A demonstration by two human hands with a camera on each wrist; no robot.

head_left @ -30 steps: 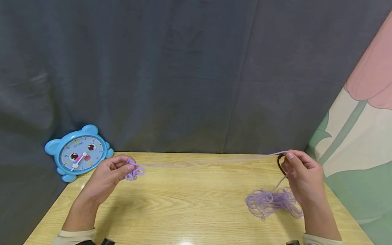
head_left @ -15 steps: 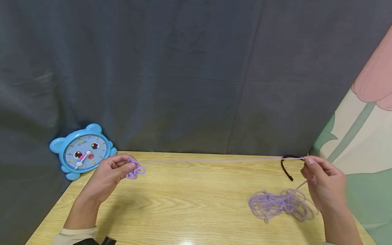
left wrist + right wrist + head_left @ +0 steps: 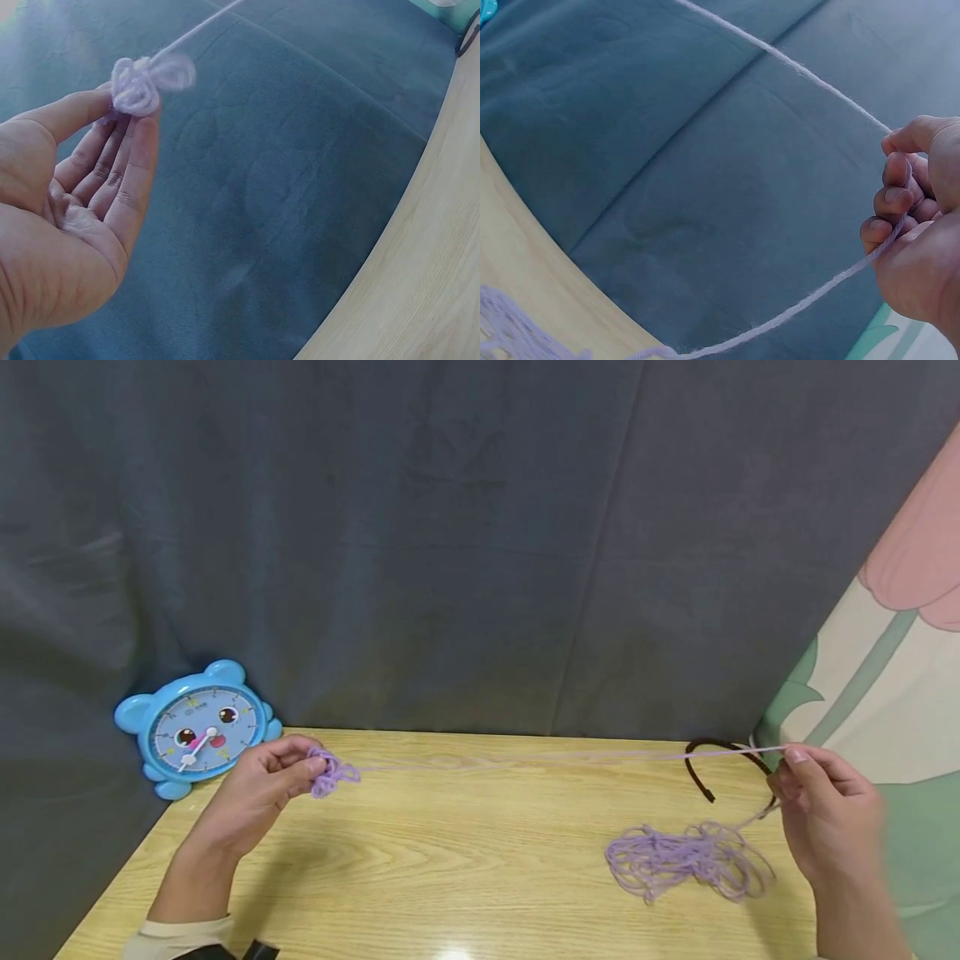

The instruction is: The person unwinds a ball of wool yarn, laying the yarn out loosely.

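Between thumb and fingertips my left hand (image 3: 258, 785) pinches a small looped bunch of purple yarn (image 3: 135, 88), seen up close in the left wrist view. From it a single yarn strand (image 3: 795, 67) runs across the table to my right hand (image 3: 828, 810), which pinches it with thumb and index finger. In the right wrist view the strand passes over the curled fingers and out below the palm. It leads down to a loose purple yarn heap (image 3: 675, 864) lying on the table at the right.
A black curved band (image 3: 701, 777) lies at the back right, partly behind the right hand. The blue bear-shaped clock (image 3: 198, 731) leans at the back left. A dark curtain (image 3: 450, 552) hangs behind the wooden table (image 3: 450, 843), and a flower-printed cloth (image 3: 870, 718) at the right.
My right hand has moved right, away from the left hand, lengthening the strand between them. The black band shows more now. My left hand has stayed nearly still.
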